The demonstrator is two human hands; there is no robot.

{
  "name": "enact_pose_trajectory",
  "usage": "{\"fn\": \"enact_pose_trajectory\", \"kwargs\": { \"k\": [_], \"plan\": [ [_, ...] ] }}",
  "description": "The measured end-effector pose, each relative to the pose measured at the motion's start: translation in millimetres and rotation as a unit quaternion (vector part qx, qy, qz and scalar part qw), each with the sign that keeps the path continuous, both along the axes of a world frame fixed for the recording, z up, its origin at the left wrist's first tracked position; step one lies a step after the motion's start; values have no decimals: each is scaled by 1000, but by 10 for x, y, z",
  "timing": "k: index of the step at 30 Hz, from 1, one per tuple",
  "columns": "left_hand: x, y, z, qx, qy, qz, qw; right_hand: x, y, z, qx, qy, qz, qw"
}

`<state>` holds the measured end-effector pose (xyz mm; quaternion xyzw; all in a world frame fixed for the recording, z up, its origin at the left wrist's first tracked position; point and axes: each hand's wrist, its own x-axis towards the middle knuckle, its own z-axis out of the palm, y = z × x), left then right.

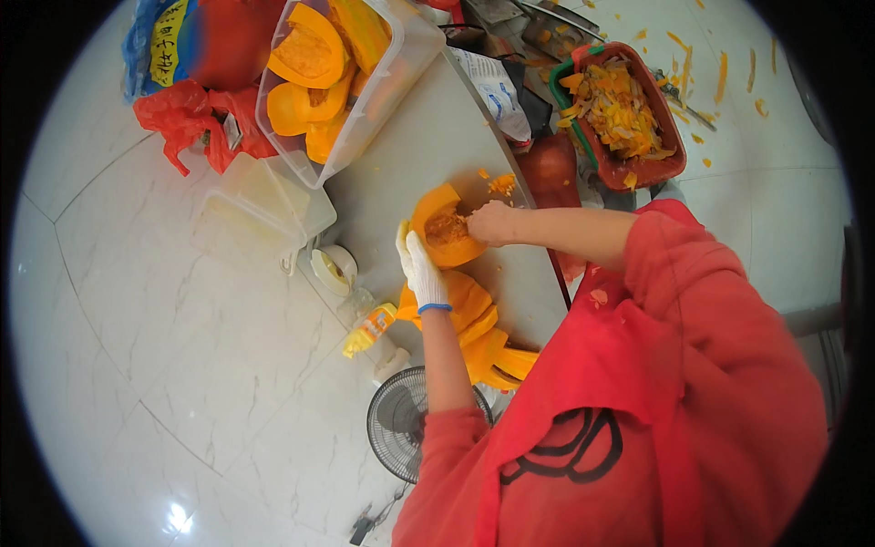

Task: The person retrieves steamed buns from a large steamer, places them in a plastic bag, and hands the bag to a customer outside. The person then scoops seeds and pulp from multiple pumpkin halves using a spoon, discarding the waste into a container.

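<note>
A hollowed pumpkin piece (448, 256) stands on the grey table (424, 137) with its fibrous cavity facing my right side. My left hand (418, 267), in a white knit glove with a blue cuff, holds it along its outer left side. My bare right hand (491, 224) is curled at the cavity's edge, its fingertips partly inside. Whether those fingers grip a tool is hidden. Scooped pulp and seeds (502, 184) lie near the table's edge, just above my right hand. More peeled pumpkin pieces (472, 311) lie beside my left wrist.
A clear plastic bin (410, 51) holds pumpkin chunks at the table's far end. Beside the table, a red basket (673, 137) is heaped with peelings. Along the left edge are a tape roll (334, 269), a yellow-labelled bottle (371, 329) and a fan (396, 424).
</note>
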<state>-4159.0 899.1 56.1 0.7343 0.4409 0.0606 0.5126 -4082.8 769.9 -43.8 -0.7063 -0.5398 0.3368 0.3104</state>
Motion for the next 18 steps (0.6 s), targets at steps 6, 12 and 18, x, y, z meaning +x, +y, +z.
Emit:
{"fn": "enact_pose_trajectory", "kwargs": {
  "k": [6, 12, 18],
  "plan": [
    [-43, 60, -16, -15, 21, 10, 1000, 857, 388, 691, 81, 91, 167, 978],
    [-29, 13, 24, 29, 26, -50, 998, 877, 826, -19, -26, 169, 169, 971],
    [-77, -59, -17, 79, 35, -124, 989, 483, 713, -616, -104, 211, 95, 967]
  ]
}}
